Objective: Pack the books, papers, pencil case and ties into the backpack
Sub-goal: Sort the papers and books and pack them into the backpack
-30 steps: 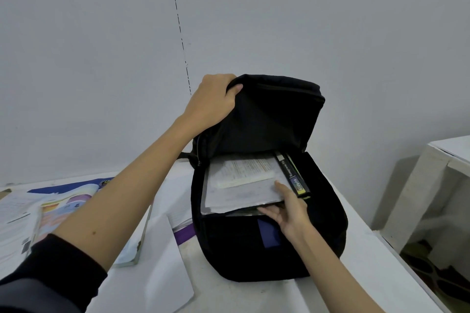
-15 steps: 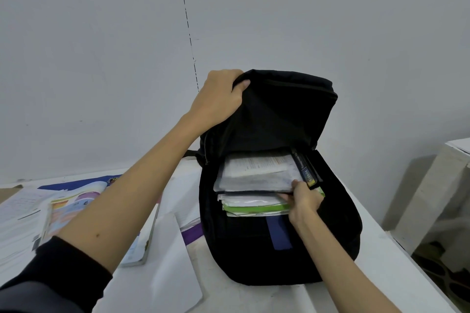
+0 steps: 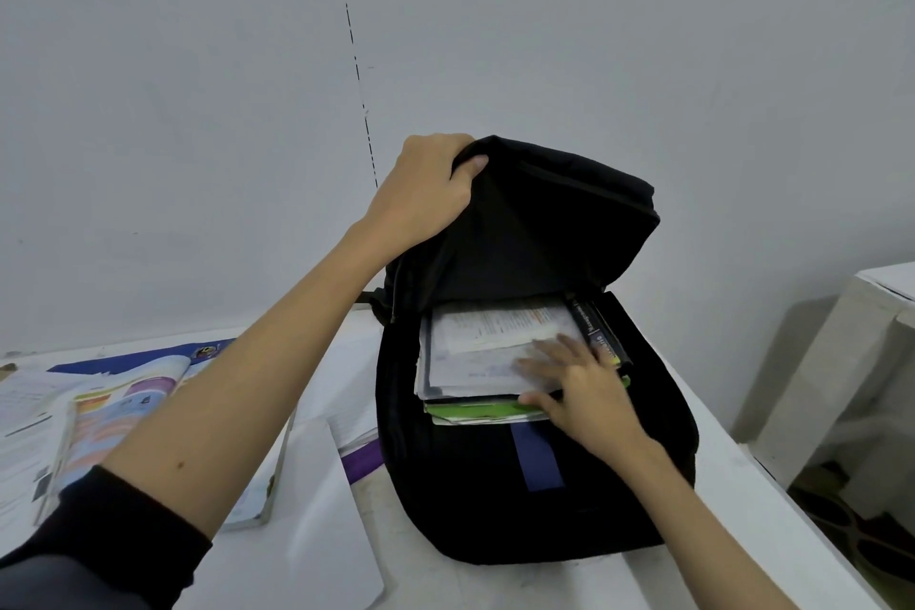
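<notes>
A black backpack (image 3: pixel 495 500) stands open on the white table (image 3: pixel 733 476). My left hand (image 3: pixel 421 193) grips the top edge of its lifted flap. Inside, a stack of white papers (image 3: pixel 475 352) lies over a green-edged book (image 3: pixel 470 410), and a dark book spine (image 3: pixel 596 337) stands at the right. My right hand (image 3: pixel 579 386) lies on the papers with fingers spread flat and the thumb at the stack's lower edge. The hand is blurred. No pencil case or ties are in view.
Left of the backpack lie an open colourful book (image 3: pixel 114 416), loose white sheets (image 3: pixel 317 535) and a purple-edged book (image 3: pixel 361 461). The wall is close behind. A white piece of furniture (image 3: pixel 841 362) stands to the right past the table edge.
My right hand has come up from the green book's edge and now lies flat on top of the papers. My left hand still holds the flap up.
</notes>
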The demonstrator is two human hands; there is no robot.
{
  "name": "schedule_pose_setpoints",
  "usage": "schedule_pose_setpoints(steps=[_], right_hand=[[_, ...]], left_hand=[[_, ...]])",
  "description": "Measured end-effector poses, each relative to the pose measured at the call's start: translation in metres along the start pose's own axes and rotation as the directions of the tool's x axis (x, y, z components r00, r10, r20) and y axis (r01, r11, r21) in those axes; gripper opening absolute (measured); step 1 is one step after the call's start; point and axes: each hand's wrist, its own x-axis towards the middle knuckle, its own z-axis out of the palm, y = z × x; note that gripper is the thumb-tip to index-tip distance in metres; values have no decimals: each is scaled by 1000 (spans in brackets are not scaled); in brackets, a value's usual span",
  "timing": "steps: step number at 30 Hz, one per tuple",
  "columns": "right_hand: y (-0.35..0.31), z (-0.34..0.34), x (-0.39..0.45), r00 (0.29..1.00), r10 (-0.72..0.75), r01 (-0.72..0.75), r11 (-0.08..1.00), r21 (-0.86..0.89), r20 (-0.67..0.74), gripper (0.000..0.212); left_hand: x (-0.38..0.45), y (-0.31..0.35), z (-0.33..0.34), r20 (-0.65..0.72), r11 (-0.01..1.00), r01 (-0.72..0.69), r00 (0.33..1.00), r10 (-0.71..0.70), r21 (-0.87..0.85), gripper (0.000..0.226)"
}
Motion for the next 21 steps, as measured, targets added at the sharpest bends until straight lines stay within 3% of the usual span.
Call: schedule_pose_setpoints(steps=[2, 7, 9, 11, 12, 14, 16, 18, 21], right_hand=[[-4, 14, 4, 997, -69, 70, 997, -24, 21, 48], [-6, 20, 6, 998, -70, 69, 989, -131, -5, 38], [-8, 13, 5, 999, -41, 41, 999, -27, -20, 37], [-14, 4, 1, 979, -37, 60, 992, 108, -198, 46], [-19, -4, 0, 934, -27, 97, 979, 180, -355, 46], [-28, -24, 1, 748, -28, 222, 952, 210, -664, 32], [-43, -47, 9, 615, -30, 303, 931, 201, -788, 18], [-59, -60, 25, 548, -32, 336, 923, 185, -836, 14], [-87, -56, 45, 554, -82, 348, 927, 141, -828, 16]], left_hand=[[0, -1, 1, 2, 1000, 7, 1000, -7, 1, 40], [-1, -2, 2, -10, 999, 41, 999, -41, -10, 41], [-4, -3, 5, -5, 997, 71, 997, -71, -19, 41], [-10, -8, 9, 1, 994, 110, 994, -110, -16, 40], [-14, -12, 12, 9, 991, 133, 991, -133, -20, 40], [-23, -20, 17, 37, 979, 197, 980, -195, -49, 40], [-35, -29, 22, 86, 959, 270, 961, -263, -88, 36], [-51, -37, 24, 154, 917, 367, 926, -344, -155, 31], [-82, -52, 15, 306, 797, 515, 850, -429, -315, 19]])
